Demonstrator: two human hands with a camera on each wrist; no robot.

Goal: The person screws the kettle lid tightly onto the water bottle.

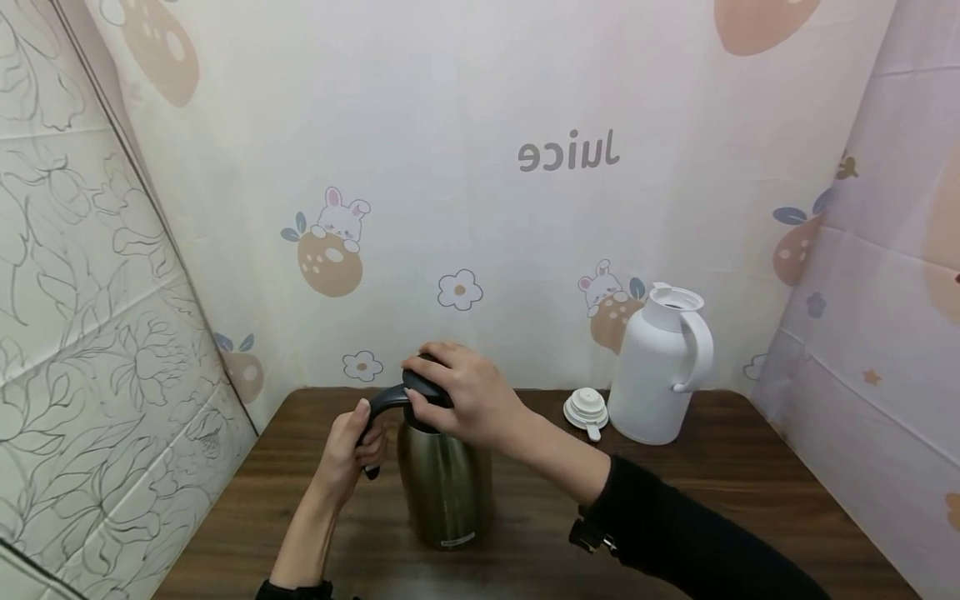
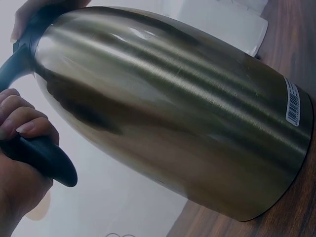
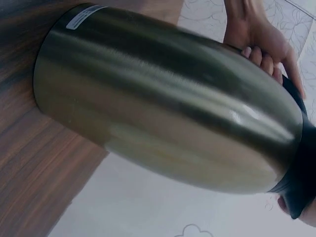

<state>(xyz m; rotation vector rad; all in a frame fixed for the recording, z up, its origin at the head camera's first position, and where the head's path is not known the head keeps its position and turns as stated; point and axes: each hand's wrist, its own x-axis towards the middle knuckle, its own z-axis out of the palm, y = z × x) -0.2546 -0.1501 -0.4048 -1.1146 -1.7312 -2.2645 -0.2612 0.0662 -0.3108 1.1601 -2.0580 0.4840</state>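
A brushed olive-gold thermos jug (image 1: 446, 492) with a black top stands upright on the wooden table. Its black handle (image 2: 54, 160) is wrapped by the fingers of my left hand (image 1: 347, 450), the thumb lying along the upper part. My right hand (image 1: 476, 392) is over the jug's top and grips the black lid (image 1: 426, 379), thumb on the near side and fingers across it. Part of the lid is hidden under that hand. A barcode sticker (image 2: 293, 101) shows low on the jug's body.
A white thermos jug (image 1: 652, 375) with an uncovered mouth stands at the back right of the table (image 1: 720, 500). Beside it lies a white stopper (image 1: 587, 410). A printed curtain (image 1: 465, 208) hangs behind the table's far edge, with more cloth on both sides.
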